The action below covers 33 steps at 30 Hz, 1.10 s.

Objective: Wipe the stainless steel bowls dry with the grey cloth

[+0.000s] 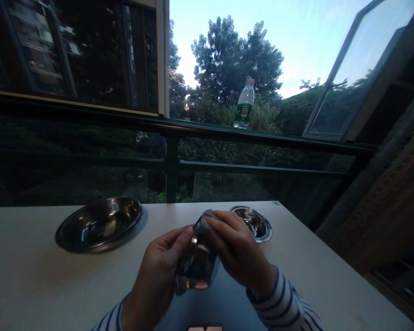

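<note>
Over the near part of the white table (79, 285), a small shiny metal bowl (197, 264) is held tilted on its side, its outer surface partly in view. My left hand (158, 269) pinches its left rim between thumb and fingers. From the other side, my right hand (239, 248) curls its fingers over the bowl's upper right part. Whether anything lies under those fingers is hidden. Just beyond my right hand sits another small metal bowl (260, 225), partly covered by the hand.
Wide metal bowls (100, 227), seemingly stacked, rest tilted at the table's left. Behind the table runs a dark railing (207, 130) with a plastic bottle (244, 110) with a green label on it. An open window pane (359, 78) angles in at the right.
</note>
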Motion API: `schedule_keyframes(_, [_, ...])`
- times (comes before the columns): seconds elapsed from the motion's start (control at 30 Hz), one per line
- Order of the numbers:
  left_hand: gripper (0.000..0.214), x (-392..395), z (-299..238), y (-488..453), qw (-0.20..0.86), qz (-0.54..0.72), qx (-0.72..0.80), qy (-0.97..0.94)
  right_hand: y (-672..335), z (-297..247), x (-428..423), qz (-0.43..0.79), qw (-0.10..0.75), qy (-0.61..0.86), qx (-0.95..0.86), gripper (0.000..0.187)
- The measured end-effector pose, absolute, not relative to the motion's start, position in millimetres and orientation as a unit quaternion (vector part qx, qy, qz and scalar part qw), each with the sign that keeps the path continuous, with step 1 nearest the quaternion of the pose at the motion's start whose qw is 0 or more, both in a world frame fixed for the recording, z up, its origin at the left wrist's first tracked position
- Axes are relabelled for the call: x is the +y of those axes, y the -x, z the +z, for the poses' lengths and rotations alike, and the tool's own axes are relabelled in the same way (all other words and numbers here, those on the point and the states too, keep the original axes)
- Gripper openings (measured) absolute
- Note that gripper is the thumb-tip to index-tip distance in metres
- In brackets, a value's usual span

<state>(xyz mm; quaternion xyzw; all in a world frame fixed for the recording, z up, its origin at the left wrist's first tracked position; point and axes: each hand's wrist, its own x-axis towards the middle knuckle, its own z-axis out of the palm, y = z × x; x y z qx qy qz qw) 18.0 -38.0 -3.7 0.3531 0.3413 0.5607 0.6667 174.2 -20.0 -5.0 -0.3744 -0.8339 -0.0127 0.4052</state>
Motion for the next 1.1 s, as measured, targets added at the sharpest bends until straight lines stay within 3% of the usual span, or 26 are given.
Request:
schedule_keyframes(0.1, [0.023,-37.8,-3.0,-18.0,0.667,0.572,0.328,-0.346,-172.3,-2.4,-24.7,-0.055,0.389,0.325,-0.860,0.030])
schedule_keyframes(0.27, [0.025,-38.9,-2.2,-18.7,0.661,0.562,0.354,-0.350,-172.4,-4.1,-21.4,-0.012,0.431,0.413,-0.802,0.030])
schedule_keyframes(0.47, [0.018,-37.0,0.0,-17.0,0.684,0.569,0.332,-0.313,-166.4,-5.0,-28.4,-0.097,0.375,0.318,-0.866,0.031])
schedule_keyframes(0.6, [0.017,-36.7,-0.9,-18.3,0.687,0.562,0.348,-0.302,-165.5,-5.6,-26.9,-0.088,0.410,0.381,-0.824,0.025])
schedule_keyframes(0.77, [0.019,-36.4,-2.6,-19.1,0.696,0.571,0.337,-0.276,-163.3,-6.8,-28.9,-0.082,0.352,0.288,-0.887,0.027])
schedule_keyframes(0.93, [0.020,-36.3,-2.6,-19.1,0.693,0.575,0.336,-0.277,-161.8,-7.2,-28.7,-0.081,0.402,0.360,-0.838,0.026])
schedule_keyframes(1.1, [0.018,-35.3,-2.7,-18.4,0.688,0.589,0.338,-0.253,-162.4,-5.6,-30.5,-0.077,0.320,0.269,-0.905,0.024])
